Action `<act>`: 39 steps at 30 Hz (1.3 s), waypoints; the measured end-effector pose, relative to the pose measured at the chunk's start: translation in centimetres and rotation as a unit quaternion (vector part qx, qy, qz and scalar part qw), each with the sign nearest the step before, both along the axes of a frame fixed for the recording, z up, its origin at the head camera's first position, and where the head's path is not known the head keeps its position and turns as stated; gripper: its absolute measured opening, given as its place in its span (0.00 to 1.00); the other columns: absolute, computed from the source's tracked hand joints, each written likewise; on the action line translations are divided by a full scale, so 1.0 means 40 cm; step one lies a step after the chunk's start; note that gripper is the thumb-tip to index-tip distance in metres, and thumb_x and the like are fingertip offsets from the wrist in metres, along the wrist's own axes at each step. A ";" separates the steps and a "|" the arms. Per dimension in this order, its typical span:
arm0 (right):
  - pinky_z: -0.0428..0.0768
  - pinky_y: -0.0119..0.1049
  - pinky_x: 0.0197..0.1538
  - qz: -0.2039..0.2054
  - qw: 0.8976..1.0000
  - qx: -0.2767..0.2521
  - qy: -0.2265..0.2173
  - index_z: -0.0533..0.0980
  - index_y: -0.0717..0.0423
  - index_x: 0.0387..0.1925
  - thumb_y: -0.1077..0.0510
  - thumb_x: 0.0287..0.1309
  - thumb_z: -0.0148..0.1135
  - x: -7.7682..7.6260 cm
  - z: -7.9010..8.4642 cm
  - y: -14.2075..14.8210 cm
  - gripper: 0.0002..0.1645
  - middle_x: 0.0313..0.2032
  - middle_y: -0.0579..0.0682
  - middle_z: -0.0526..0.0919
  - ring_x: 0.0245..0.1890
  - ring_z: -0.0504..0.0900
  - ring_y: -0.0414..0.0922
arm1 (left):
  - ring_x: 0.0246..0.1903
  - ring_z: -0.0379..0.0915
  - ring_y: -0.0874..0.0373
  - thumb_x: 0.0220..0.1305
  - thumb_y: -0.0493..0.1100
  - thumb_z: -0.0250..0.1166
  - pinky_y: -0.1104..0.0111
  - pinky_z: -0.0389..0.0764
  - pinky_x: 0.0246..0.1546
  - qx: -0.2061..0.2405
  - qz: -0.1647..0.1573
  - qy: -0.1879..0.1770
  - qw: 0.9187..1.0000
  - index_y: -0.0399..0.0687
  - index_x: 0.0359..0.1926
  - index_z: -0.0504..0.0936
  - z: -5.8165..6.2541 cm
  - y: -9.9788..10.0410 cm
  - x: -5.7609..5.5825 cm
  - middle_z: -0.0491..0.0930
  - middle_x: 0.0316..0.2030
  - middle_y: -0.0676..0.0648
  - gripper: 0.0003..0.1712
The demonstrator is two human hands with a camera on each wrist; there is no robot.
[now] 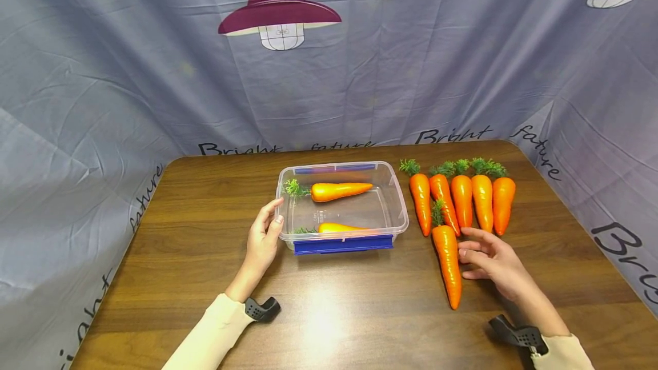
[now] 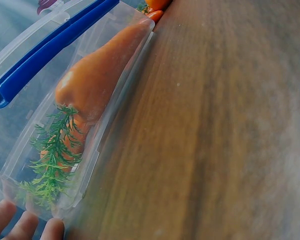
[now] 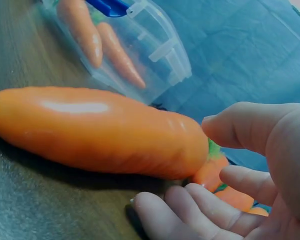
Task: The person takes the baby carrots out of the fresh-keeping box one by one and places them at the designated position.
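A clear plastic box (image 1: 401, 210) with a blue clip (image 1: 343, 244) along its front holds two orange carrots with green tops. One carrot (image 1: 339, 190) lies toward the back; the other (image 1: 341, 228) is partly hidden by the front rim. My left hand (image 1: 263, 238) touches the box's left end, its fingertips against the wall in the left wrist view. To the right, a single carrot (image 1: 448, 264) lies on the table in front of a row of carrots. My right hand (image 1: 496, 261) is beside it, fingers loosely bent and spread, not gripping it.
Several carrots (image 1: 462, 201) lie side by side right of the box, tops toward the back edge. The wooden table (image 1: 205, 204) runs up to a grey-blue curtain (image 1: 360, 90) printed with lamps and lettering. A black band (image 1: 262, 309) is on each wrist.
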State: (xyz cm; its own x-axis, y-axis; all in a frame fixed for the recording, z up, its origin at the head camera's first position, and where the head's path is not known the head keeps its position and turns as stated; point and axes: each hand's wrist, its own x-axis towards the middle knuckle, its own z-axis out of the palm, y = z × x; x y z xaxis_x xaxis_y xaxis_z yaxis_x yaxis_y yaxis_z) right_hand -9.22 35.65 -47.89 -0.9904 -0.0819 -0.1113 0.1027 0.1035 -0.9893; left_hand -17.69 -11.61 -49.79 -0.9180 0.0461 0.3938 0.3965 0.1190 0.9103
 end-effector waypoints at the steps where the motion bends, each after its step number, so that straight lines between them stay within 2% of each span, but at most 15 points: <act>1: 0.87 0.37 0.32 0.001 1.000 -0.004 0.005 0.72 0.35 0.58 0.70 0.69 0.55 0.001 0.001 0.003 0.28 0.41 0.35 0.86 0.36 0.85 0.37 | 0.38 0.72 0.62 0.73 0.31 0.51 0.79 0.72 0.35 0.002 0.000 -0.002 1.000 0.30 0.66 0.70 -0.001 0.001 0.001 0.72 0.60 0.24 0.23; 4: 0.87 0.36 0.31 0.009 0.999 -0.023 0.027 0.73 0.34 0.58 0.72 0.70 0.53 -0.002 0.025 0.015 0.29 0.42 0.35 0.87 0.36 0.85 0.37 | 0.41 0.74 0.62 0.73 0.32 0.51 0.79 0.73 0.38 0.006 -0.003 -0.009 1.000 0.29 0.66 0.70 -0.001 0.003 0.002 0.71 0.62 0.23 0.23; 6: 0.86 0.35 0.30 0.011 0.998 -0.029 0.047 0.75 0.35 0.57 0.73 0.69 0.53 -0.014 0.057 0.016 0.29 0.41 0.36 0.88 0.35 0.86 0.37 | 0.43 0.75 0.62 0.73 0.32 0.52 0.79 0.73 0.39 0.007 0.000 -0.013 1.000 0.30 0.66 0.70 0.001 0.005 0.003 0.71 0.62 0.23 0.23; 9: 0.86 0.36 0.29 0.019 0.996 -0.032 0.076 0.76 0.37 0.57 0.74 0.68 0.53 -0.047 0.126 -0.004 0.30 0.41 0.38 0.87 0.34 0.86 0.38 | 0.42 0.74 0.63 0.73 0.32 0.52 0.80 0.72 0.38 0.008 0.004 -0.016 1.000 0.30 0.66 0.71 0.005 0.007 0.002 0.72 0.61 0.24 0.23; 13: 0.86 0.37 0.28 0.044 0.993 -0.021 0.109 0.75 0.40 0.58 0.75 0.66 0.54 -0.111 0.207 -0.071 0.30 0.42 0.40 0.86 0.33 0.86 0.39 | 0.44 0.74 0.64 0.73 0.33 0.52 0.80 0.72 0.40 0.000 0.004 -0.022 1.000 0.32 0.66 0.71 0.009 0.007 -0.002 0.72 0.63 0.26 0.23; 16: 0.87 0.37 0.30 0.063 0.991 0.033 0.115 0.74 0.41 0.60 0.71 0.67 0.57 -0.157 0.250 -0.140 0.27 0.43 0.39 0.85 0.34 0.86 0.38 | 0.47 0.75 0.63 0.73 0.33 0.52 0.79 0.73 0.42 -0.006 0.001 -0.024 1.000 0.32 0.67 0.71 0.006 0.007 -0.005 0.72 0.65 0.26 0.23; 18: 0.87 0.38 0.31 0.081 0.989 0.075 0.100 0.72 0.45 0.62 0.68 0.67 0.60 -0.190 0.272 -0.191 0.26 0.44 0.40 0.84 0.35 0.86 0.38 | 0.45 0.74 0.63 0.73 0.33 0.52 0.79 0.73 0.40 -0.004 0.002 -0.022 1.000 0.32 0.67 0.71 0.002 0.006 -0.005 0.72 0.63 0.26 0.23; 21: 0.88 0.41 0.35 0.113 0.983 0.125 0.068 0.69 0.54 0.68 0.62 0.66 0.63 -0.238 0.296 -0.264 0.29 0.49 0.49 0.84 0.38 0.87 0.40 | 0.41 0.73 0.63 0.73 0.32 0.52 0.79 0.72 0.37 0.002 0.005 -0.017 1.000 0.31 0.66 0.71 -0.001 0.003 -0.004 0.72 0.61 0.25 0.23; 24: 0.88 0.43 0.35 0.157 0.975 0.149 0.047 0.66 0.60 0.70 0.60 0.65 0.65 -0.283 0.302 -0.330 0.34 0.53 0.64 0.81 0.39 0.86 0.42 | 0.38 0.72 0.64 0.73 0.32 0.52 0.79 0.71 0.35 0.002 0.005 -0.012 1.000 0.31 0.66 0.71 0.002 -0.003 -0.002 0.73 0.59 0.25 0.23; 27: 0.87 0.46 0.34 0.197 0.967 0.157 0.032 0.66 0.61 0.70 0.60 0.64 0.65 -0.321 0.294 -0.385 0.35 0.54 0.69 0.81 0.37 0.84 0.43 | 0.41 0.73 0.67 0.73 0.32 0.52 0.80 0.72 0.38 0.001 0.004 -0.012 1.000 0.31 0.66 0.71 0.006 -0.003 -0.001 0.73 0.60 0.26 0.23; 29: 0.87 0.47 0.34 0.220 0.962 0.160 0.023 0.67 0.61 0.69 0.60 0.64 0.66 -0.343 0.282 -0.420 0.34 0.51 0.66 0.83 0.36 0.83 0.43 | 0.46 0.75 0.69 0.73 0.33 0.52 0.81 0.73 0.43 -0.002 0.005 -0.013 1.000 0.31 0.66 0.71 0.009 -0.004 0.000 0.73 0.62 0.27 0.23; 32: 0.87 0.49 0.34 0.253 0.953 0.167 0.008 0.68 0.62 0.68 0.59 0.63 0.67 -0.367 0.260 -0.466 0.35 0.48 0.62 0.85 0.36 0.83 0.45 | 0.56 0.75 0.66 0.73 0.33 0.52 0.81 0.72 0.52 -0.007 0.007 -0.014 1.000 0.32 0.66 0.71 0.010 -0.006 0.001 0.72 0.66 0.28 0.23; 39: 0.87 0.45 0.36 0.314 0.923 0.216 -0.042 0.68 0.61 0.68 0.56 0.61 0.69 -0.394 0.204 -0.529 0.36 0.42 0.53 0.87 0.40 0.84 0.48 | 0.54 0.76 0.64 0.73 0.33 0.52 0.80 0.72 0.51 -0.005 0.005 -0.010 1.000 0.31 0.66 0.71 0.006 -0.004 0.001 0.72 0.66 0.28 0.23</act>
